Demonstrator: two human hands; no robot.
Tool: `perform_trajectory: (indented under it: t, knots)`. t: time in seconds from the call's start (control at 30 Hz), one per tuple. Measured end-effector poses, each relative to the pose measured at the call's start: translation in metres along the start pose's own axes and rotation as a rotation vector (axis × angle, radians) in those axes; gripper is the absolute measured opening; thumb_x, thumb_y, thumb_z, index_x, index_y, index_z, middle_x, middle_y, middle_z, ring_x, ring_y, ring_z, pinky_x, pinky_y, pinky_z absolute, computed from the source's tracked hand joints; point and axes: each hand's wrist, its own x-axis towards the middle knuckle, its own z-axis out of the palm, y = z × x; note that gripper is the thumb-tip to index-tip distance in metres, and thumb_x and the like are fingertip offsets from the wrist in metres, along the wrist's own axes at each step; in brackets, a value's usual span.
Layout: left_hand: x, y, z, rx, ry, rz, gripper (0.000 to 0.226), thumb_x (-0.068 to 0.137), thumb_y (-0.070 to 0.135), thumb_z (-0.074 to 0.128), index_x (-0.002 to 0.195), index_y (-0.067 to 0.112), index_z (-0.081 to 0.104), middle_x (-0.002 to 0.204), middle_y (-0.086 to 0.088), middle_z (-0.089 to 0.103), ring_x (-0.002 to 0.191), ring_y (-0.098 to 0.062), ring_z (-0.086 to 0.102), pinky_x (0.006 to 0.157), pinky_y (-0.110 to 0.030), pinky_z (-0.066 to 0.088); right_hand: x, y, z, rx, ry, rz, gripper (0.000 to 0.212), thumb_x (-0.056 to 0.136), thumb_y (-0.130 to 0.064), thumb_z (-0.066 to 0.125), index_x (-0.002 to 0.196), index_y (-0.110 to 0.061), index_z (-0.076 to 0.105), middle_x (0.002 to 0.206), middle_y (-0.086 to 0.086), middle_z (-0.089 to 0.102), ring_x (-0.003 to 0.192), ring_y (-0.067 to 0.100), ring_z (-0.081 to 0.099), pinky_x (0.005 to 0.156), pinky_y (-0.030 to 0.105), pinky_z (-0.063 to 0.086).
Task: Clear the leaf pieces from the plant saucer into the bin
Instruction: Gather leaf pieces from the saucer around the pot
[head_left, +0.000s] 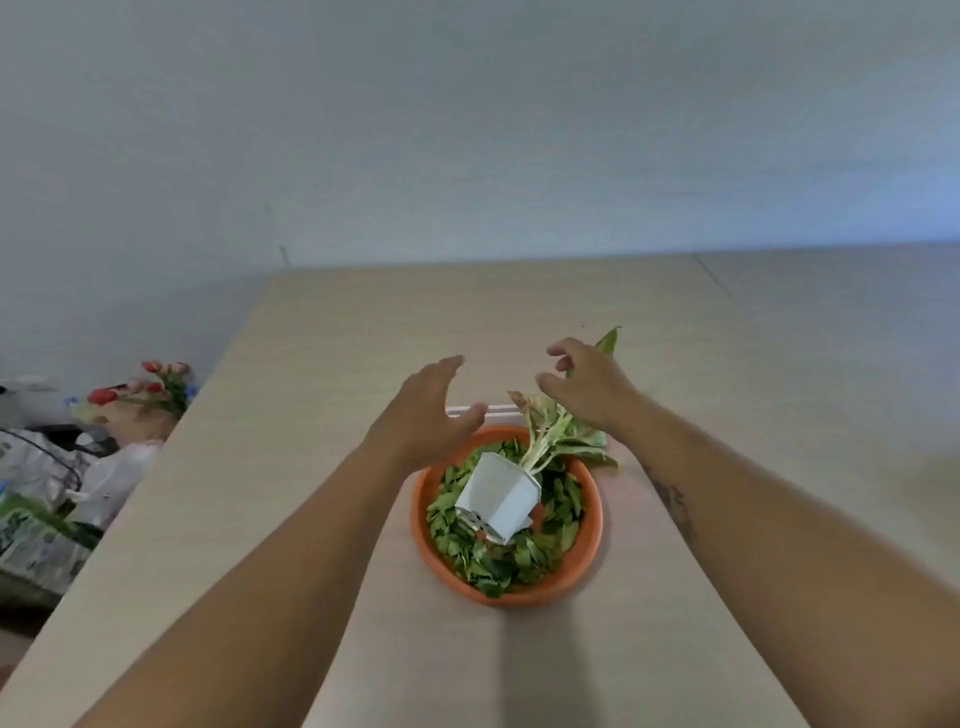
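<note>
An orange plant saucer (589, 551) sits on the wooden table and is full of green leaf pieces (498, 564). A white pot (501, 493) lies tipped on its side in the saucer, its plant (558, 428) spilling out over the far rim. My left hand (426, 415) hovers above the saucer's far left edge, fingers spread, holding nothing. My right hand (587, 384) hovers over the plant's leaves, fingers curled and apart, holding nothing. No bin shows in this view.
The light wooden table (311, 519) reaches to a pale wall. A thin white strip (501, 410) lies on the table behind the saucer. Left of the table, lower down, lie plastic bags (47, 499) and red artificial flowers (156, 384).
</note>
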Motion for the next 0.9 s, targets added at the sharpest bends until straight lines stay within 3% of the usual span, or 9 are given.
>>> perform_trajectory:
  t: [0.2, 0.4, 0.5, 0.6, 0.7, 0.8, 0.9]
  knots:
    - [0.001, -0.03, 0.057, -0.233, -0.163, -0.201, 0.043, 0.087, 0.046, 0.058, 0.129, 0.039, 0.053, 0.129, 0.008, 0.055, 0.115, -0.012, 0.054, 0.097, -0.035, 0.048, -0.015, 0.059, 0.064, 0.139, -0.139, 0.241, 0.048, 0.087, -0.037, 0.059, 0.131, -0.023, 0.048, 0.121, 0.002, 0.056, 0.107, 0.018, 0.054, 0.091, 0.036, 0.047]
    - [0.01, -0.061, 0.092, -0.273, -0.278, -0.284, 0.04, 0.086, 0.05, 0.06, 0.124, 0.04, 0.057, 0.123, 0.011, 0.052, 0.113, -0.009, 0.052, 0.093, -0.031, 0.048, -0.031, 0.095, 0.102, 0.307, -0.131, 0.364, 0.033, 0.083, -0.043, 0.062, 0.112, -0.028, 0.063, 0.105, -0.013, 0.062, 0.102, 0.008, 0.058, 0.092, 0.033, 0.05]
    - [0.014, -0.071, 0.098, -0.319, -0.318, -0.312, 0.041, 0.084, 0.051, 0.063, 0.123, 0.045, 0.055, 0.121, 0.008, 0.056, 0.106, -0.008, 0.056, 0.081, -0.025, 0.049, -0.037, 0.103, 0.115, 0.463, -0.111, 0.432, 0.014, 0.084, -0.04, 0.066, 0.095, -0.031, 0.066, 0.098, -0.011, 0.065, 0.096, 0.01, 0.062, 0.089, 0.035, 0.055]
    - [0.017, -0.073, 0.103, -0.336, -0.341, -0.311, 0.044, 0.085, 0.047, 0.064, 0.127, 0.047, 0.051, 0.118, 0.007, 0.057, 0.102, -0.009, 0.058, 0.08, -0.025, 0.049, -0.038, 0.104, 0.119, 0.612, -0.113, 0.493, 0.013, 0.085, -0.033, 0.068, 0.095, -0.026, 0.066, 0.101, -0.003, 0.068, 0.097, 0.014, 0.065, 0.087, 0.033, 0.056]
    - [0.018, -0.071, 0.104, -0.31, -0.334, -0.294, 0.037, 0.087, 0.043, 0.063, 0.122, 0.045, 0.053, 0.111, 0.008, 0.056, 0.099, -0.012, 0.058, 0.077, -0.027, 0.05, -0.034, 0.104, 0.116, 0.653, -0.069, 0.511, 0.011, 0.083, -0.027, 0.072, 0.089, -0.018, 0.07, 0.098, 0.001, 0.07, 0.098, 0.016, 0.067, 0.087, 0.031, 0.056]
    - [0.02, -0.066, 0.1, -0.326, -0.298, -0.284, 0.029, 0.087, 0.039, 0.065, 0.114, 0.042, 0.055, 0.107, 0.008, 0.057, 0.098, -0.013, 0.058, 0.072, -0.027, 0.051, -0.027, 0.103, 0.111, 0.551, -0.025, 0.457, 0.007, 0.079, -0.029, 0.075, 0.082, -0.022, 0.073, 0.091, -0.001, 0.072, 0.093, 0.016, 0.067, 0.09, 0.035, 0.056]
    - [0.023, -0.063, 0.097, -0.344, -0.238, -0.263, 0.026, 0.085, 0.035, 0.069, 0.107, 0.037, 0.056, 0.105, 0.008, 0.061, 0.1, -0.014, 0.059, 0.082, -0.035, 0.053, -0.022, 0.095, 0.1, 0.477, 0.022, 0.368, 0.01, 0.082, -0.025, 0.073, 0.09, -0.019, 0.074, 0.095, 0.001, 0.071, 0.083, 0.01, 0.062, 0.076, 0.022, 0.053]
